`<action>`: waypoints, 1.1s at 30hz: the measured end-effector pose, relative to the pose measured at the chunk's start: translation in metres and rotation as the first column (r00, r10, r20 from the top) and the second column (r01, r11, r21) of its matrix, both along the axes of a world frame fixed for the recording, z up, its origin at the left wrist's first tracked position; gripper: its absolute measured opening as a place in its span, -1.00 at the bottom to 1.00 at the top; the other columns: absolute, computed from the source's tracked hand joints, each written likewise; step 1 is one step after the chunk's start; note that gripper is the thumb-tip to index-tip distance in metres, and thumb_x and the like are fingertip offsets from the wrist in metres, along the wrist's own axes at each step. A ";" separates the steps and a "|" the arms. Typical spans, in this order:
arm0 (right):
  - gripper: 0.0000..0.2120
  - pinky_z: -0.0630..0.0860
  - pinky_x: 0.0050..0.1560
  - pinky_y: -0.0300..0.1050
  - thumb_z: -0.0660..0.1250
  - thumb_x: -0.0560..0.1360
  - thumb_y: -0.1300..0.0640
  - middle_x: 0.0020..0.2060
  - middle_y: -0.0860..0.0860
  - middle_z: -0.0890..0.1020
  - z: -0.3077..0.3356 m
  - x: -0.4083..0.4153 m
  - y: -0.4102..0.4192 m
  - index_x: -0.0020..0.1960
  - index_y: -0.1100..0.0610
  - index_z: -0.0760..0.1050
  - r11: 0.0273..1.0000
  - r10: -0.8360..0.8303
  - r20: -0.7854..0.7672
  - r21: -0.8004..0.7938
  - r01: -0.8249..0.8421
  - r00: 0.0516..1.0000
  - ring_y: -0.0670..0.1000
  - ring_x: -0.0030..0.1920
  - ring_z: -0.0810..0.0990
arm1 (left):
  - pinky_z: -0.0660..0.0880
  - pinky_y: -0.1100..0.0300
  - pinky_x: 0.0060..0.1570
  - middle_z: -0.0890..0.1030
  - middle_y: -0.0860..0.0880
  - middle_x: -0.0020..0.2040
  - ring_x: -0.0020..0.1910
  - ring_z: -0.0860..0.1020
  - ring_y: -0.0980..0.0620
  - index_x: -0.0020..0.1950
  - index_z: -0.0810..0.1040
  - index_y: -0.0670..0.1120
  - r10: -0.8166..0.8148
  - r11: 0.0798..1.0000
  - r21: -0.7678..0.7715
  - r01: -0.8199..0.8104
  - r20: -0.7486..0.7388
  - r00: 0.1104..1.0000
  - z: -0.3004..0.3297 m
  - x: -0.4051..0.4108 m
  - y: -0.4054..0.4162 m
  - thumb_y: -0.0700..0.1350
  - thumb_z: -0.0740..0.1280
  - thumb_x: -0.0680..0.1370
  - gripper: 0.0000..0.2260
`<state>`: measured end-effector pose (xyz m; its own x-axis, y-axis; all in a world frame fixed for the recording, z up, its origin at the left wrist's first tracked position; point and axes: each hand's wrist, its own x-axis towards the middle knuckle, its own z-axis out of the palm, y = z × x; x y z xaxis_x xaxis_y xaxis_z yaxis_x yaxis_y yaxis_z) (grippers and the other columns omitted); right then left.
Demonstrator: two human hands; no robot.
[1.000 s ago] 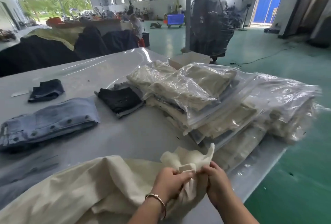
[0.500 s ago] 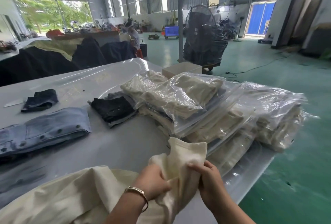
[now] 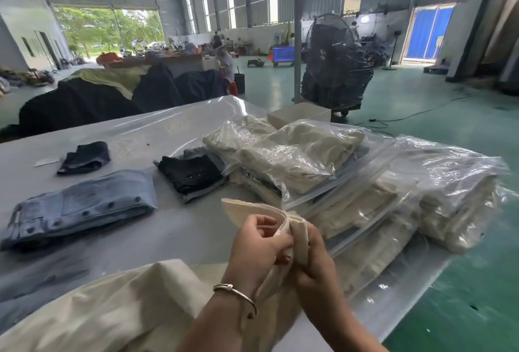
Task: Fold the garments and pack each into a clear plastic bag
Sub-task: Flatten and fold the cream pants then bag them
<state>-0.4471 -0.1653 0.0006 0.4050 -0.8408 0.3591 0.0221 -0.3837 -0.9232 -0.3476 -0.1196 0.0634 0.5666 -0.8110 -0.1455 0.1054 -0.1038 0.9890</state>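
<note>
A cream garment lies across the near edge of the table, and one end of it is lifted off the surface. My left hand, with a bracelet on the wrist, grips that raised end from the left. My right hand grips the same end from the right, fingers curled round the fabric. Right behind my hands sits a stack of clear plastic bags packed with folded cream garments. A folded blue denim garment and a folded black garment lie unbagged on the table.
The table has a clear plastic sheet over it and ends at the right above a green floor. A small dark folded piece lies at the far left. A cream box stands behind the bags, and beyond it a large fan.
Both hands have lifted the cream garment's end higher and worked along it, so it now curls over my left hand. The view has tilted up.
</note>
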 end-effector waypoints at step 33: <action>-0.54 0.54 0.14 -0.13 0.39 0.39 0.50 0.24 0.30 0.54 -0.016 -0.036 -0.003 0.26 0.54 0.39 0.572 0.452 0.429 0.534 -0.623 0.782 0.02 0.06 0.67 | 0.41 0.09 0.06 0.54 -0.05 0.28 0.18 0.51 0.01 0.37 0.33 0.08 -0.274 0.959 -0.116 0.259 -0.145 0.951 -0.055 0.084 -0.002 -0.34 0.23 0.25 -0.29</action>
<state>-0.4836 -0.1682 -0.0151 0.8391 -0.5438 -0.0131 0.2601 0.4223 -0.8684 -0.2631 -0.1219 0.0085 0.3036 -0.9438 -0.1307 0.2423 -0.0562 0.9686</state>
